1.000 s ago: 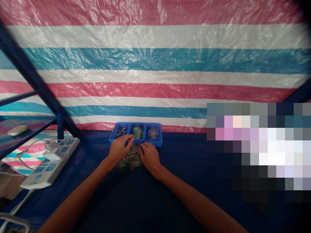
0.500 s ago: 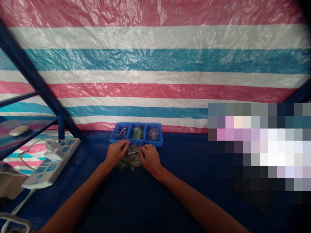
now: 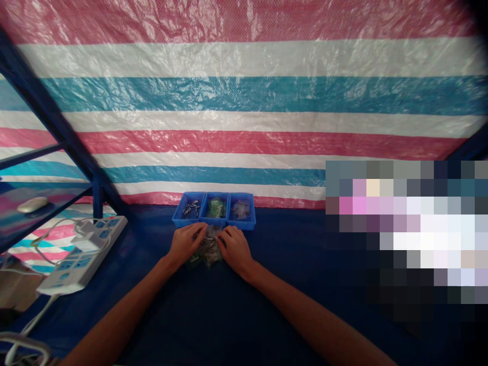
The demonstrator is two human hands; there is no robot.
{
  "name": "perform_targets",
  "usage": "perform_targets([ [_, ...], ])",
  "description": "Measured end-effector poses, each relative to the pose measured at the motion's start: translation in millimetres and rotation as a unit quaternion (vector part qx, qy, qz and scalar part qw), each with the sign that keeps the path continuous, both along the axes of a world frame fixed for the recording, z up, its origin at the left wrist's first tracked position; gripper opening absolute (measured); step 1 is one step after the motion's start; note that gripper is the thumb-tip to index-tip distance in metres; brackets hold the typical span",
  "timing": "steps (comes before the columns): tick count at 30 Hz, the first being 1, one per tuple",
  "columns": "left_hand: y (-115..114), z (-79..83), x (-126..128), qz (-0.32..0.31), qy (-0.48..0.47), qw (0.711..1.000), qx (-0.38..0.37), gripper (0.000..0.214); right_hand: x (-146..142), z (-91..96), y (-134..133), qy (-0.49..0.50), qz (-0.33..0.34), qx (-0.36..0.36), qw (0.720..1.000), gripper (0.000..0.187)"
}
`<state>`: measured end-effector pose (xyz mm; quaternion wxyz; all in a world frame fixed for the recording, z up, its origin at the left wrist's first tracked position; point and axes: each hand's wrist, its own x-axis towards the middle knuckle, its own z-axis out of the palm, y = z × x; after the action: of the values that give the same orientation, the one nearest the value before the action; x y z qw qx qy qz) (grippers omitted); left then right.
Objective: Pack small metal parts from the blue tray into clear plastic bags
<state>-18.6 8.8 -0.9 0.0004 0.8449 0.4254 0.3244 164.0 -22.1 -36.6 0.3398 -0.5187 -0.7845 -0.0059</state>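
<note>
My left hand (image 3: 186,243) and my right hand (image 3: 235,247) rest on either side of a small heap of clear plastic bags with green bits and small metal parts (image 3: 208,249) on the dark blue table. Both hands have their fingers curled inward onto the heap; what each pinches is too small to make out. Just behind the heap stand three small blue bins (image 3: 213,219) in a row: the left holds small metal pins (image 3: 190,207), the middle one green pieces (image 3: 216,207), the right one clear bags (image 3: 240,208).
A white power strip (image 3: 78,254) with a plugged-in adapter and cables lies at the left edge. A blue metal frame (image 3: 57,127) and a shelf bearing a pale oval object (image 3: 32,204) stand at left. A striped tarp (image 3: 244,101) hangs behind. A blurred patch covers the right.
My left hand drew back from the left bin's edge down onto the heap, towards the right hand. The right hand barely moved.
</note>
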Motion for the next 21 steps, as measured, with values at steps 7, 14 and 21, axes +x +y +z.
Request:
perform_targets([
  [7, 0.9, -1.7, -0.1, -0.005, -0.010, 1.000, 0.017, 0.020, -0.5, -4.6, 3.4, 0.009, 0.002, 0.014, 1.000, 0.009],
  [14, 1.2, -3.3, -0.8, -0.014, -0.016, 0.999, 0.032, 0.018, 0.6, -1.0, 3.7, 0.078, 0.012, 0.003, 0.997, 0.012],
  [21, -2.4, 3.6, 2.3, -0.041, -0.041, 0.997, 0.047, 0.022, 1.7, 10.9, 2.2, 0.211, 0.000, -0.007, 0.977, 0.012],
])
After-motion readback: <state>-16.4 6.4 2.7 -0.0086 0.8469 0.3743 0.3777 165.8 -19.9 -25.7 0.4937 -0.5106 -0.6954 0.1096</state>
